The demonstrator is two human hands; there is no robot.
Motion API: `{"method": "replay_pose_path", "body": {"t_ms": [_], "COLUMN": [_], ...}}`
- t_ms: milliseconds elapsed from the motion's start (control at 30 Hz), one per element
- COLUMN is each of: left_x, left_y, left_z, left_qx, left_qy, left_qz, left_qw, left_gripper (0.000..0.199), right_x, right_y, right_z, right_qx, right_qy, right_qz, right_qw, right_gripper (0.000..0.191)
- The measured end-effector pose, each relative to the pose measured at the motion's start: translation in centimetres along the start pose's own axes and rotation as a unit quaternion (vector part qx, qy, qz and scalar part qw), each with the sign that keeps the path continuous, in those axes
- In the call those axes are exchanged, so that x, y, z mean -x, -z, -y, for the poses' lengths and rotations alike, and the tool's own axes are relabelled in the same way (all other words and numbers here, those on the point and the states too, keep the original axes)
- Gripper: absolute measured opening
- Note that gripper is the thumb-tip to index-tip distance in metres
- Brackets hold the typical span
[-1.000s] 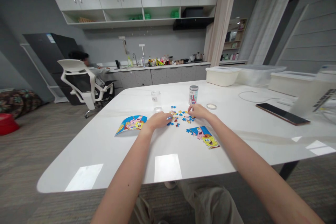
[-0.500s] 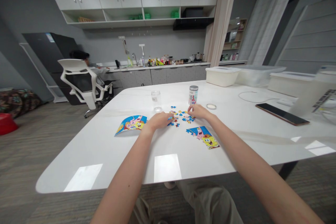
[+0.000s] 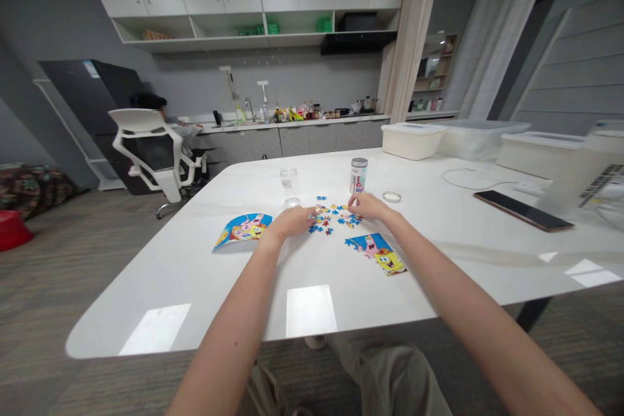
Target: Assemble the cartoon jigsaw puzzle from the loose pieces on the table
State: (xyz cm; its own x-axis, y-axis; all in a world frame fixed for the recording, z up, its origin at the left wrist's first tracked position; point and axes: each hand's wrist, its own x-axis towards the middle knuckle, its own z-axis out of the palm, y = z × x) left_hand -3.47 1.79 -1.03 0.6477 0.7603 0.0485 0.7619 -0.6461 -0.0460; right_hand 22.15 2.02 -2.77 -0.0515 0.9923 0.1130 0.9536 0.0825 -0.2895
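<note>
Loose jigsaw pieces [image 3: 334,212] lie scattered on the white table [image 3: 219,299] between my hands. My left hand [image 3: 294,221] is at the left edge of the pile, fingertips on or just over the pieces; what they touch is too small to make out. At the pile's right side is my right hand [image 3: 366,205], fingers curled down to the pieces, their tips partly hidden. A partly joined puzzle [image 3: 377,252] with a yellow and a pink cartoon figure lies near my right forearm. The curved picture sheet [image 3: 248,229] rests left of my left hand.
Behind the pile stand a clear jar [image 3: 289,183] and a lidded printed can [image 3: 359,175], with a round lid [image 3: 392,197] beside it. A phone [image 3: 523,210] and storage boxes [image 3: 413,142] occupy the right side. A person [image 3: 182,129] sits beyond a white chair [image 3: 146,143].
My left hand has shifted slightly left and back, uncovering more pieces at the pile's left side. My right hand has hardly moved.
</note>
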Motion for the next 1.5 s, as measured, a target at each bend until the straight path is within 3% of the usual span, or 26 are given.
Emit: {"method": "replay_pose_path", "body": {"t_ms": [1500], "left_x": [0.18], "left_y": [0.07], "left_z": [0.31], "left_qx": [-0.009], "left_qy": [0.01], "left_qz": [0.006], "left_qw": [1.0], "left_gripper": [0.03], "right_x": [0.06], "right_y": [0.19], "right_z": [0.22], "right_qx": [0.003], "right_qy": [-0.002], "right_qz": [0.01], "right_qw": [1.0], "right_gripper": [0.024]}}
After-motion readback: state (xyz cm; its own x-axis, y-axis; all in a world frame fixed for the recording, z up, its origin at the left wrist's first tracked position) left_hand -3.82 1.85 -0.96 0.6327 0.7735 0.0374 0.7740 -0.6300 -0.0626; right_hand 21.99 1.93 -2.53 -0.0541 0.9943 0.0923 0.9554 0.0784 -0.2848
